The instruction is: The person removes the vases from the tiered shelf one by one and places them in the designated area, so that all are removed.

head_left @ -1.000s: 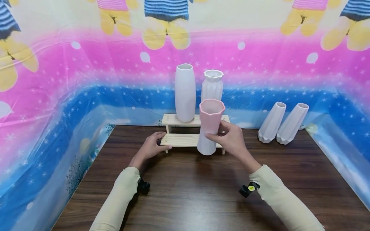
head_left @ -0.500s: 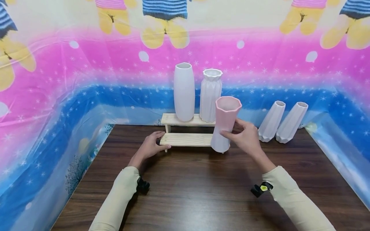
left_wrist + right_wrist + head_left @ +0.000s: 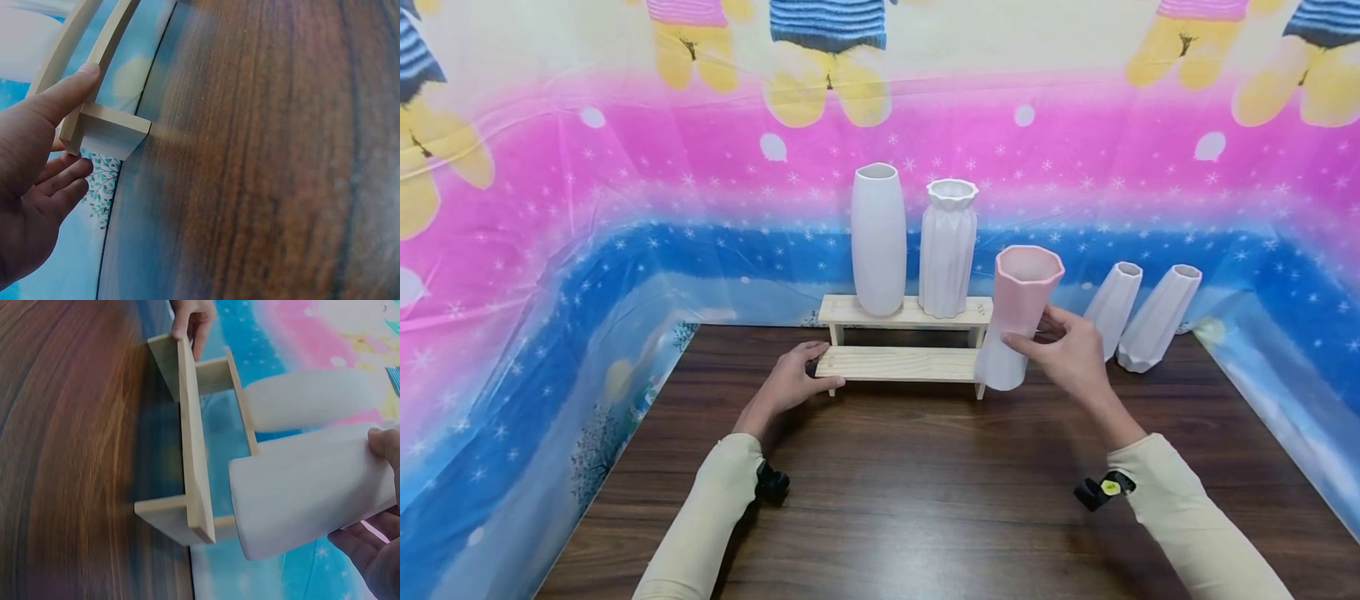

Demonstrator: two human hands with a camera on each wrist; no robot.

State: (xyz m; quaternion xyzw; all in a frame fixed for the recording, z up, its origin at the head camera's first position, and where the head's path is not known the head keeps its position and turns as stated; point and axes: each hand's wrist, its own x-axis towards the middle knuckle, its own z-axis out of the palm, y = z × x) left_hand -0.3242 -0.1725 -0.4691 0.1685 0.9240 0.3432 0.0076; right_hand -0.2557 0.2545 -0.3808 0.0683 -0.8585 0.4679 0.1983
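Note:
My right hand (image 3: 1072, 354) holds a pink-and-white vase (image 3: 1022, 304) by its waist, thumb in front and fingers behind. The vase leans a little, its pink rim up, beside the right end of a two-step wooden stand (image 3: 902, 364). In the right wrist view the white base of this vase (image 3: 300, 494) hangs off the table. At the stand's left end, my left hand (image 3: 792, 381) grips the lower step, with the thumb along its edge in the left wrist view. On the upper step stand a smooth tall white vase (image 3: 878, 242) and a pleated white vase (image 3: 948, 258).
Two faceted white vases (image 3: 1157, 325) stand at the back right of the dark wooden table (image 3: 880, 500); my right hand partly covers the nearer one. A printed cloth (image 3: 715, 183) hangs behind the table and along both sides.
My right hand has carried the pink-and-white vase rightward, from in front of the stand to past its right end. The pleated vase behind is now uncovered. My left hand stays on the stand.

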